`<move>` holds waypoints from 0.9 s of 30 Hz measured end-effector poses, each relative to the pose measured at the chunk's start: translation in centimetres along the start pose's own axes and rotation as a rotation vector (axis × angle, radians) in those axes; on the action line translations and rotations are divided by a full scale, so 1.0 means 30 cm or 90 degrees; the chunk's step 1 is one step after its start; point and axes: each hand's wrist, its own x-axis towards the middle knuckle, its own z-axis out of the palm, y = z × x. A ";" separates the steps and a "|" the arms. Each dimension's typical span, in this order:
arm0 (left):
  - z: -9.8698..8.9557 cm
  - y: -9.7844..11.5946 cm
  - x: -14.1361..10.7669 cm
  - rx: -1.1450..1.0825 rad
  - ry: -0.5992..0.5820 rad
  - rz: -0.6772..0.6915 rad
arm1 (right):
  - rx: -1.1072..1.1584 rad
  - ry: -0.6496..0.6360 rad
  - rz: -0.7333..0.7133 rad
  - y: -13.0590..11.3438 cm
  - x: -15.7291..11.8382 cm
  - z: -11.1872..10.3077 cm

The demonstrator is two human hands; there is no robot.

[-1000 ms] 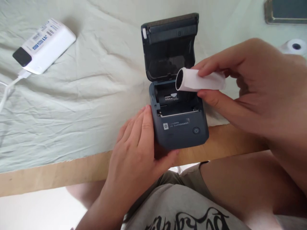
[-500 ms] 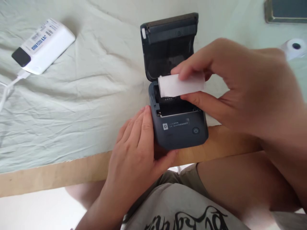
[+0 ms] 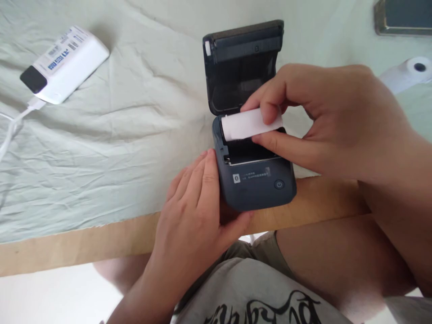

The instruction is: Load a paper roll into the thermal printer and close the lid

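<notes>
A small dark printer (image 3: pixel 256 186) lies at the table's front edge with its lid (image 3: pixel 241 72) raised and tilted back. My right hand (image 3: pixel 337 117) pinches a white paper roll (image 3: pixel 241 125) between thumb and fingers. The roll lies crosswise in the upper part of the printer's compartment, its left end inside the left wall; my fingers cover its right end. My left hand (image 3: pixel 195 207) is around the printer's lower left corner, fingers along the left side and thumb at the front edge.
A white power bank (image 3: pixel 76 63) with a plugged-in white cable (image 3: pixel 11 130) lies at the left. Another white roll (image 3: pixel 413 69) is at the right, partly behind my right hand. A dark flat object (image 3: pixel 405 18) sits at the top right. Wrinkled pale cloth (image 3: pixel 135 112) covers the table.
My right hand has lowered the paper roll into the printer's compartment. The left hand keeps its hold on the printer. The whole view has shifted slightly.
</notes>
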 end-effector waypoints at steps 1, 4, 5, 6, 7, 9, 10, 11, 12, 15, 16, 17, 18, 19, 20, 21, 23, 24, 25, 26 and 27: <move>-0.001 0.000 0.000 0.001 0.001 0.000 | 0.014 -0.018 0.000 0.003 -0.002 -0.003; -0.002 -0.001 0.001 -0.002 0.000 -0.005 | 0.030 -0.047 0.011 0.011 -0.003 -0.005; -0.002 -0.001 0.001 -0.004 -0.002 -0.004 | 0.026 -0.052 0.016 0.013 -0.003 -0.005; -0.001 -0.001 0.001 -0.006 -0.003 -0.001 | 0.020 -0.051 0.019 0.014 -0.002 -0.005; 0.000 -0.001 0.000 -0.006 -0.004 0.000 | 0.015 -0.048 0.021 0.013 -0.002 -0.006; 0.001 -0.001 -0.001 -0.009 -0.002 -0.001 | 0.007 -0.035 0.028 0.011 -0.003 -0.009; 0.001 -0.001 -0.001 -0.012 -0.002 -0.002 | 0.001 -0.026 0.032 0.009 -0.004 -0.011; 0.001 -0.002 -0.002 -0.014 -0.003 -0.004 | -0.006 -0.020 0.035 0.008 -0.005 -0.012; 0.000 -0.002 -0.002 -0.016 -0.003 -0.005 | -0.013 -0.015 0.039 0.007 -0.007 -0.012; -0.001 -0.003 -0.001 -0.015 -0.002 -0.005 | -0.024 -0.022 0.049 0.008 -0.013 -0.008; -0.001 -0.003 -0.001 -0.013 -0.001 -0.005 | -0.024 -0.024 0.052 0.009 -0.014 -0.006; -0.001 -0.003 0.000 -0.012 -0.002 -0.004 | -0.022 -0.030 0.055 0.009 -0.015 -0.004; -0.001 -0.003 0.000 -0.012 -0.004 -0.003 | -0.024 -0.032 0.060 0.009 -0.016 -0.002; 0.000 -0.003 0.000 -0.012 -0.006 -0.003 | -0.028 -0.036 0.063 0.009 -0.016 -0.001; 0.000 -0.002 0.001 -0.012 -0.008 -0.003 | -0.035 -0.040 0.065 0.008 -0.016 0.000; 0.001 -0.001 0.001 -0.013 -0.009 -0.004 | -0.045 -0.042 0.064 0.008 -0.016 0.000; 0.001 0.001 0.002 -0.019 -0.007 -0.010 | -0.059 -0.033 0.044 0.008 -0.014 0.001; 0.000 0.002 0.003 -0.024 -0.007 -0.012 | -0.060 -0.027 0.029 0.009 -0.014 0.001; 0.000 0.002 0.003 -0.029 -0.009 -0.013 | -0.057 -0.022 0.015 0.011 -0.014 0.002; -0.001 0.003 0.003 -0.034 -0.011 -0.014 | -0.055 -0.016 0.005 0.014 -0.015 0.003; -0.002 0.002 0.003 -0.039 -0.013 -0.016 | -0.055 -0.012 -0.004 0.016 -0.017 0.003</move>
